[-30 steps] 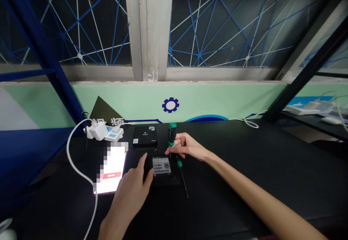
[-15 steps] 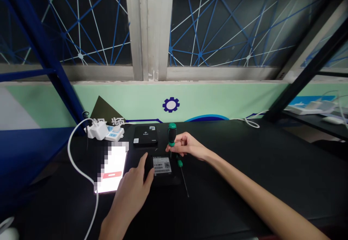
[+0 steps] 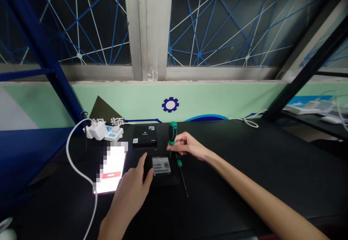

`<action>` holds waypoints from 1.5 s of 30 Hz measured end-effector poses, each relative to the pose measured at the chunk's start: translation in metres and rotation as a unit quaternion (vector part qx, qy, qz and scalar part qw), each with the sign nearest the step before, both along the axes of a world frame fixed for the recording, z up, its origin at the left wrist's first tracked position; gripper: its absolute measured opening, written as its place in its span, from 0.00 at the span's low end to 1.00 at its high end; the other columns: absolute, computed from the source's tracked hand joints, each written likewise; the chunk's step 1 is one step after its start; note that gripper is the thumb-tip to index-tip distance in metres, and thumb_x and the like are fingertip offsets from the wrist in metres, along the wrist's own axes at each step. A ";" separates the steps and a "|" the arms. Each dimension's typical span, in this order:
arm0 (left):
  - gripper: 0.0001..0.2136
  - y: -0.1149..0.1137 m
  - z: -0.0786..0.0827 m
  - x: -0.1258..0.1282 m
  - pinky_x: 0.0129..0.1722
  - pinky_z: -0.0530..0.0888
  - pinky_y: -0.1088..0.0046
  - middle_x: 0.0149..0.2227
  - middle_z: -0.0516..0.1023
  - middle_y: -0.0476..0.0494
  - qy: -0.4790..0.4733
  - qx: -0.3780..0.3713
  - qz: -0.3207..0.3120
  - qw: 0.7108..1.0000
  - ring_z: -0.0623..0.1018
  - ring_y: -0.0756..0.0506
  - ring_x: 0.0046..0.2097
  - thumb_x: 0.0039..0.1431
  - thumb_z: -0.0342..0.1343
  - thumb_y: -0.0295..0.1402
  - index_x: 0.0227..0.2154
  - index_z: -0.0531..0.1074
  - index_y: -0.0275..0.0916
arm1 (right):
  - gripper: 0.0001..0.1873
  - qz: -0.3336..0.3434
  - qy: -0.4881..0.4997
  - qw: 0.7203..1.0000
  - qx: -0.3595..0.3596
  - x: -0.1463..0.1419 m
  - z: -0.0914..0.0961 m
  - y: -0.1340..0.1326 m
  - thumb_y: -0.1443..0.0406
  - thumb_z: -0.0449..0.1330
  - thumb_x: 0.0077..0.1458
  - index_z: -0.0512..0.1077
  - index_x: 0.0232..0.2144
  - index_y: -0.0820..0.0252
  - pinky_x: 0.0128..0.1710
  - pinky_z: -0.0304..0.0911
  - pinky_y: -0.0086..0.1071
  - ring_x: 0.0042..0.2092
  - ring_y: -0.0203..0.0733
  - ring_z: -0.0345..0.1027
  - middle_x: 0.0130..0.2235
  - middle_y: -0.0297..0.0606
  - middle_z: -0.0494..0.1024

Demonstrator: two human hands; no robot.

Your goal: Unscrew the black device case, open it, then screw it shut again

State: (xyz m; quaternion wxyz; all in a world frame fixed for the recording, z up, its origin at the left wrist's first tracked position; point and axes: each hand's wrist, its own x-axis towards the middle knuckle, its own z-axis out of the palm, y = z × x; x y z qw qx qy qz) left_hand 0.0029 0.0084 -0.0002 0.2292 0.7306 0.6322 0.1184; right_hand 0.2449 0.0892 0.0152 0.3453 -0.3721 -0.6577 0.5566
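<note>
Screwdriver [image 3: 172, 131] handle has tipped slightly right since 0.5 s ago; both hands are otherwise unchanged.
Right hand [image 3: 188, 145] pinches its green-black grip, tip at the corner of the flat matte black box [image 3: 162, 168], white label up, mid-table. Left hand [image 3: 132, 193] is open, fingers splayed on the box edge. Thin spare driver [image 3: 183, 177] just right, lit phone [image 3: 110, 173] left.
</note>
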 end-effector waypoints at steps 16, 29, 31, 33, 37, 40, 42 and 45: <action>0.27 -0.001 0.003 0.001 0.25 0.58 0.72 0.25 0.72 0.49 0.001 -0.008 -0.002 1.000 0.75 0.43 0.29 0.70 0.40 0.43 0.69 0.51 0.38 | 0.17 0.007 0.016 1.000 0.014 -0.006 0.007 -0.005 0.58 0.71 0.46 0.75 0.31 0.65 0.19 0.57 0.24 0.22 0.30 0.64 0.31 0.43 0.83; 0.27 -0.001 0.001 0.000 0.25 0.57 0.72 0.26 0.74 0.48 -0.001 0.002 -0.005 1.000 0.76 0.42 0.30 0.71 0.40 0.43 0.68 0.51 0.39 | 0.16 -0.007 0.010 1.000 0.007 -0.002 0.005 -0.003 0.58 0.74 0.42 0.78 0.28 0.64 0.22 0.60 0.24 0.25 0.32 0.69 0.31 0.40 0.83; 0.27 -0.001 0.001 0.001 0.25 0.57 0.72 0.27 0.74 0.47 0.003 0.001 -0.002 1.000 0.76 0.42 0.30 0.71 0.40 0.42 0.68 0.52 0.39 | 0.16 -0.009 0.013 1.000 0.010 -0.002 0.006 -0.003 0.58 0.74 0.42 0.78 0.27 0.64 0.22 0.59 0.24 0.26 0.33 0.69 0.31 0.40 0.83; 0.27 -0.002 0.002 0.001 0.25 0.57 0.72 0.27 0.74 0.47 0.002 -0.006 0.000 1.000 0.76 0.43 0.30 0.71 0.40 0.42 0.68 0.52 0.39 | 0.16 -0.011 0.018 1.000 0.015 -0.001 0.008 -0.003 0.57 0.74 0.42 0.78 0.27 0.64 0.22 0.58 0.25 0.25 0.33 0.69 0.30 0.41 0.83; 0.27 -0.002 0.002 0.001 0.25 0.58 0.72 0.26 0.74 0.48 0.002 -0.006 -0.004 1.000 0.75 0.43 0.29 0.71 0.40 0.42 0.69 0.51 0.39 | 0.17 -0.016 0.031 0.999 0.031 0.000 0.011 -0.004 0.57 0.74 0.42 0.78 0.28 0.64 0.22 0.57 0.25 0.24 0.33 0.67 0.30 0.40 0.82; 0.27 0.000 0.002 0.000 0.25 0.58 0.72 0.27 0.74 0.47 0.007 -0.003 -0.004 1.000 0.76 0.42 0.29 0.71 0.40 0.43 0.69 0.51 0.38 | 0.17 -0.032 0.039 0.998 0.042 0.001 0.012 -0.003 0.56 0.74 0.42 0.78 0.28 0.64 0.22 0.56 0.26 0.24 0.32 0.65 0.29 0.39 0.81; 0.28 0.001 0.002 0.001 0.25 0.58 0.72 0.27 0.74 0.47 0.005 -0.007 -0.005 1.000 0.76 0.43 0.29 0.71 0.40 0.43 0.69 0.50 0.38 | 0.18 -0.056 0.041 0.996 0.051 0.001 0.012 -0.003 0.55 0.73 0.44 0.79 0.29 0.64 0.22 0.57 0.27 0.22 0.30 0.61 0.30 0.40 0.81; 0.28 0.001 0.004 0.001 0.26 0.59 0.72 0.28 0.75 0.46 0.002 -0.008 -0.006 1.000 0.76 0.42 0.30 0.70 0.39 0.43 0.69 0.50 0.38 | 0.20 -0.100 0.027 0.992 0.066 0.001 0.011 -0.002 0.52 0.72 0.46 0.79 0.31 0.64 0.22 0.56 0.28 0.22 0.30 0.58 0.31 0.40 0.80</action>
